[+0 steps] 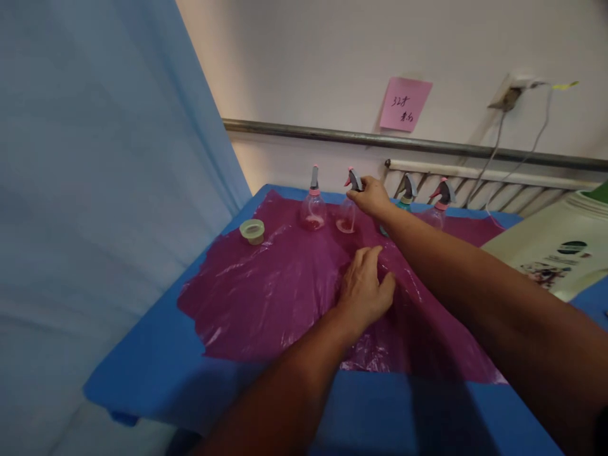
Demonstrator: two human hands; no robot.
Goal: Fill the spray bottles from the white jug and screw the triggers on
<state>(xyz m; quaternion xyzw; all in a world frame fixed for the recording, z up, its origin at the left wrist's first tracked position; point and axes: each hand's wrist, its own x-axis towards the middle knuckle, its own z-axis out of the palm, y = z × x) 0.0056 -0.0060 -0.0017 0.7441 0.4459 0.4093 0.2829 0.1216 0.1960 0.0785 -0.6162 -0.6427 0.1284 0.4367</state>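
Observation:
My right hand (373,197) reaches to the back of the table, its fingers closed around the neck of a clear spray bottle (347,221) with a grey and pink trigger head. A little reddish liquid lies in the bottom of that bottle. Just left of it stands another clear spray bottle (313,212), upright, also with some reddish liquid. Nearer to me, my left hand (365,285) is held over the purple plastic sheet (266,297), thumb apart from the fingers and nothing in it. Behind my right forearm are a teal-collared spray bottle (407,190) and a pink-collared one (439,206), both partly hidden.
A small pale green cap or cup (253,232) sits on the sheet's left part. The blue table (161,361) meets a radiator (437,174) and wall. On the right leans a large cream jug (546,247). A light blue curtain (104,158) hangs left.

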